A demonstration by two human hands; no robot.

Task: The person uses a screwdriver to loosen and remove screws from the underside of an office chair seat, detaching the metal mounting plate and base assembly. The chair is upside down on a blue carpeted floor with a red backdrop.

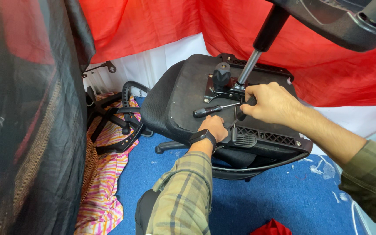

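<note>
Screwdriver (214, 109) lies on the seat underside (188, 95) between both hands; right hand (270, 103) grips its shaft; left hand (214, 127) clenched.

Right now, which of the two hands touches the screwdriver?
The right hand: it grips the screwdriver at its shaft end. The left hand rests on the seat underside, below it.

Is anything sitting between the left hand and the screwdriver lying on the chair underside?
Nothing visible. The left hand rests on the seat underside just below the screwdriver, with bare panel between them. The right hand grips the lever beside the tip.
</note>
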